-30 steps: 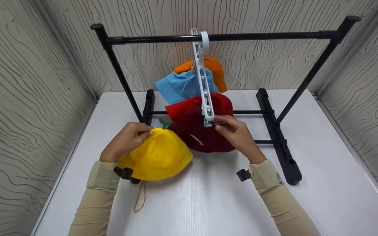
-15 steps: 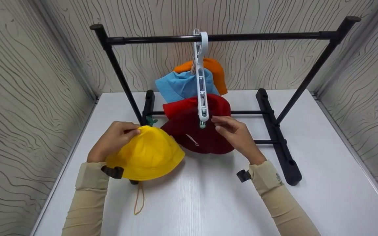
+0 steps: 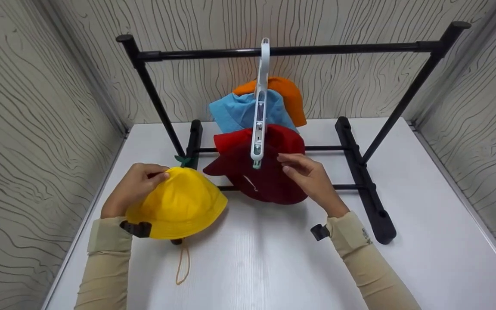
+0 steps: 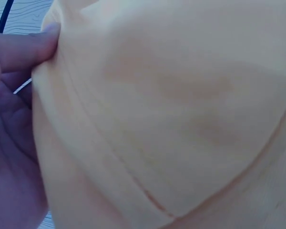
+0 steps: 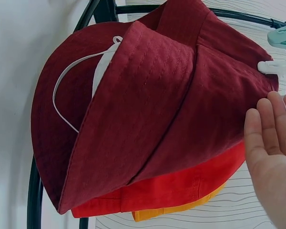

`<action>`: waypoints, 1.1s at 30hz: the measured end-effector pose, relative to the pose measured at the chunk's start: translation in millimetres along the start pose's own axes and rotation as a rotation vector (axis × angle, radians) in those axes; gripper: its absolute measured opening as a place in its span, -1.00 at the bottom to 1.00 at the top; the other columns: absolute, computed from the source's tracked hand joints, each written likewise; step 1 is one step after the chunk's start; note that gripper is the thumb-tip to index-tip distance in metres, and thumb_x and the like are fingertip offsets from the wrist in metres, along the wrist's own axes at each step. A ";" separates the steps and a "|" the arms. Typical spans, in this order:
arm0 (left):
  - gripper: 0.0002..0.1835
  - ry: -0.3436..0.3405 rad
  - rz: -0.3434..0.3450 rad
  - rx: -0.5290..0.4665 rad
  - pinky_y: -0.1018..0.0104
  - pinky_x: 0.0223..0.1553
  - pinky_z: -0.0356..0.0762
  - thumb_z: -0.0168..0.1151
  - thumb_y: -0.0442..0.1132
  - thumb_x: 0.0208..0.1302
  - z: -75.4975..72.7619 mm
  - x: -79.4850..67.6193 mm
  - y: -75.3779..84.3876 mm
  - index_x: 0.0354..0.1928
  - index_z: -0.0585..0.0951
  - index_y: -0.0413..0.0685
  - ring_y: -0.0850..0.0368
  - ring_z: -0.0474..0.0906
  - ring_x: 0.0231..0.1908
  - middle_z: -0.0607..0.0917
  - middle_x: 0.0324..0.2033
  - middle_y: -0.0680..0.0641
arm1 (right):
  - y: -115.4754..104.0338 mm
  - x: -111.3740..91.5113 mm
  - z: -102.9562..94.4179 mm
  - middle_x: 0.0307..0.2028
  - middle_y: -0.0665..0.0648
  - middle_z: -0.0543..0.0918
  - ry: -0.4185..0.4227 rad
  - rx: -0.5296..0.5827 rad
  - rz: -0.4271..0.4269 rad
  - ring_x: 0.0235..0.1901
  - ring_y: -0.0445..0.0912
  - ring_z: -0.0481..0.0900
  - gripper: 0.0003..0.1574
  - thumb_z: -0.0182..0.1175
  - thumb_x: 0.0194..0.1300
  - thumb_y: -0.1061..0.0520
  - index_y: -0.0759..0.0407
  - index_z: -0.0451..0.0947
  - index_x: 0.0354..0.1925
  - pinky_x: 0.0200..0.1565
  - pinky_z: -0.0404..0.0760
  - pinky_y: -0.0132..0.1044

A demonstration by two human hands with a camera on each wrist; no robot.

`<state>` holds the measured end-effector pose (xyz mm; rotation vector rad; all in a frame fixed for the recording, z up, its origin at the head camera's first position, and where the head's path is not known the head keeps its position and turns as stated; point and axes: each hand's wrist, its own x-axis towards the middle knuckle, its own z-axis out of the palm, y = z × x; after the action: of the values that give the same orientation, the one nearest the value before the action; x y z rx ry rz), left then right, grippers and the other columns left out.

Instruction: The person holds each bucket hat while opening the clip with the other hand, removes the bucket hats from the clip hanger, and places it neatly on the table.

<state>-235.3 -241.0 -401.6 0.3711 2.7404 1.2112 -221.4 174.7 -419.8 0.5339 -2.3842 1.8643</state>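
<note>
My left hand (image 3: 132,188) pinches the top of a yellow bucket hat (image 3: 179,204) between thumb and fingers. A green leaf-like tip stands on the hat's crown, and a thin cord loop hangs below. In the left wrist view the hat's cloth (image 4: 181,114) fills most of the picture. My right hand (image 3: 310,178) is beside a maroon bucket hat (image 3: 269,185), its fingers (image 5: 269,126) extended and not wrapped around it. A white clip (image 5: 271,67) grips the maroon hat. That hat hangs from the near part of a white clip hanger (image 3: 259,116), with a green clip (image 3: 256,164) at its end.
The hanger hooks over the crossbar (image 3: 338,50) of a black rack. Behind the maroon hat hang a red hat (image 3: 286,137), a light blue hat (image 3: 235,112) and an orange hat (image 3: 293,97). A white table (image 3: 248,267) lies below, with wood-patterned panels (image 3: 325,86) around it.
My left hand has moved left with the yellow hat, away from the maroon one. The hanger's near end has swung left. My right hand stays nearly still, apart from the hanger's end.
</note>
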 end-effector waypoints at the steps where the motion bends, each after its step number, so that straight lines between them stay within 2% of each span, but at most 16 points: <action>1: -0.71 0.007 -0.005 0.003 0.00 0.11 0.55 0.09 -0.22 0.41 -0.7 -0.4 -1.4 0.06 0.65 -0.14 -0.01 0.57 -0.15 0.70 -0.05 -0.12 | 0.0 -0.1 -0.1 0.11 0.10 0.58 0.002 0.001 0.000 0.11 -0.06 0.52 -0.58 0.18 0.34 0.16 0.11 0.54 0.16 0.15 0.49 -0.46; 13: -0.64 0.109 -0.013 0.016 -0.04 0.09 0.55 0.04 -0.16 0.45 -5.2 -1.9 -22.2 0.10 0.61 -0.24 -0.06 0.59 -0.13 0.68 -0.03 -0.23 | 0.7 -2.5 -3.9 0.10 0.13 0.59 0.056 0.010 0.026 0.10 -0.06 0.51 -0.60 0.17 0.35 0.17 0.14 0.55 0.15 0.10 0.53 -0.46; 20: -0.56 0.183 -0.084 0.005 -0.05 0.09 0.55 0.02 -0.07 0.45 -4.1 -2.6 -35.9 0.16 0.55 -0.24 -0.08 0.59 -0.14 0.66 0.00 -0.26 | 3.0 -3.4 -6.9 0.08 0.15 0.60 0.074 0.008 0.037 0.05 -0.05 0.54 -0.59 0.18 0.35 0.17 0.15 0.55 0.15 0.03 0.58 -0.44; 28: -0.51 0.314 -0.152 -0.033 -0.03 0.12 0.54 0.00 -0.03 0.45 0.0 -2.1 -52.0 0.23 0.49 -0.24 -0.10 0.56 -0.12 0.62 0.07 -0.27 | 5.1 -3.2 -8.8 0.06 0.19 0.62 0.106 0.013 0.025 0.00 -0.11 0.57 -0.60 0.19 0.33 0.19 0.20 0.56 0.13 -0.02 0.61 -0.43; 33: -0.55 0.434 -0.211 -0.076 0.05 0.11 0.54 0.00 -0.07 0.45 4.9 -0.6 -64.8 0.21 0.52 -0.21 -0.06 0.53 -0.14 0.63 0.05 -0.25 | 5.8 -4.9 -9.7 0.07 0.17 0.62 0.107 0.010 0.036 -0.01 -0.04 0.57 -0.60 0.18 0.34 0.18 0.18 0.55 0.14 -0.04 0.64 -0.35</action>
<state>-245.0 -279.7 -452.8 -0.2123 2.9659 1.4746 -220.1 186.3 -423.9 0.3843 -2.3328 1.8693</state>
